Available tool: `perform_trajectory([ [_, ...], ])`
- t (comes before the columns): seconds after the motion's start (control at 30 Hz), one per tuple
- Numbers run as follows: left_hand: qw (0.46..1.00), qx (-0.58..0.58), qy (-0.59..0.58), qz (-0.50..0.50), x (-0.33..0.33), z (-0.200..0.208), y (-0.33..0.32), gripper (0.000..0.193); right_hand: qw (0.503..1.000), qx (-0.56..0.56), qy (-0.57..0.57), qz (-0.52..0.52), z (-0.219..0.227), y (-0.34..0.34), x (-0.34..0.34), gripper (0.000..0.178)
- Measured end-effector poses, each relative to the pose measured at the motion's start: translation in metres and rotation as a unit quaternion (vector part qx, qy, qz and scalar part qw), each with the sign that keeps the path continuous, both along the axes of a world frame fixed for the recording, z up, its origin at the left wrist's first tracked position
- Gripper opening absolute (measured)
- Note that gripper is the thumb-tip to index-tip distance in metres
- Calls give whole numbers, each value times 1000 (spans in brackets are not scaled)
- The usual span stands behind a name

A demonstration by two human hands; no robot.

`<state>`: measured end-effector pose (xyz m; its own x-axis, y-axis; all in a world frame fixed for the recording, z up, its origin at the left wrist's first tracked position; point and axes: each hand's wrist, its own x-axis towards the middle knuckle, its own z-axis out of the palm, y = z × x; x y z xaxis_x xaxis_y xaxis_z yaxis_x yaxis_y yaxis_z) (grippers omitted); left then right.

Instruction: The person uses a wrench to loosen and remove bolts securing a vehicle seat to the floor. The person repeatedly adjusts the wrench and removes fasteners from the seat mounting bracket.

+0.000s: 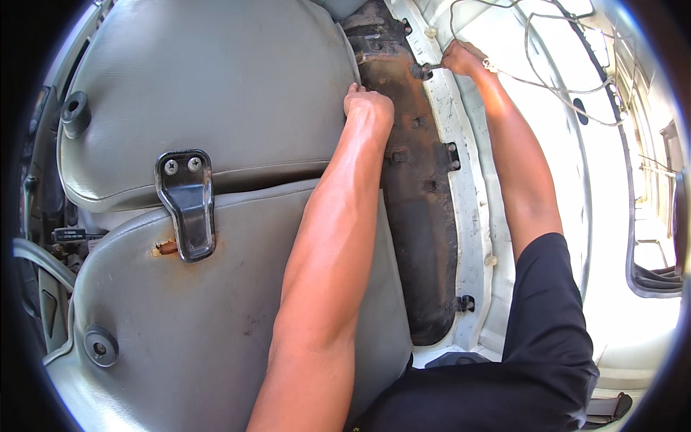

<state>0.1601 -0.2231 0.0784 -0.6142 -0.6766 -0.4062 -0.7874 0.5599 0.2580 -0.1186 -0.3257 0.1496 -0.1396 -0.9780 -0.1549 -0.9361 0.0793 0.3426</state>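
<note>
My left hand (368, 104) is closed, its fingers curled over the side edge of a grey vinyl seat back (216, 86). Beside it, a long rust-stained dark panel (414, 216) lies along a white metal rail (461, 187). At the rail's far end my right hand (464, 59) is closed around a thin dark-shafted tool (434, 68), whose kind I cannot make out. The shaft reaches a small black bracket (419, 71) at the panel's edge. A thin loose cable (529, 81) passes by my right wrist.
A second grey seat section (216, 317) lies nearer me, with a black metal bracket (186, 209) screwed on across the gap. Round black fittings (101, 345) stand up from the seats. White vehicle bodywork (561, 165) and a window frame (651, 291) are on the right.
</note>
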Motion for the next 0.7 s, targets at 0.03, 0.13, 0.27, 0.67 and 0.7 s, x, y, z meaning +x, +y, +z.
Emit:
perform_trajectory([
  [0.03, 1000, 4, 0, 0, 2, 1, -1, 65, 1000, 16, -1, 6, 2, -5, -1, 36],
  [0.13, 1000, -7, 8, 7, -5, 3, -3, 64, 990, 47, -13, 133, -11, -35, -41, 23],
  [0.27, 1000, -7, 24, 13, -8, 6, -2, 63, 967, 91, -30, 236, -21, -63, -76, 21],
  [0.67, 998, 15, 54, 13, -5, 11, 1, 60, 990, -115, -31, -78, -87, 109, 44, 35],
  [0.7, 998, 12, 57, 13, -4, 12, 1, 60, 989, -117, -44, -83, -73, 108, 49, 36],
])
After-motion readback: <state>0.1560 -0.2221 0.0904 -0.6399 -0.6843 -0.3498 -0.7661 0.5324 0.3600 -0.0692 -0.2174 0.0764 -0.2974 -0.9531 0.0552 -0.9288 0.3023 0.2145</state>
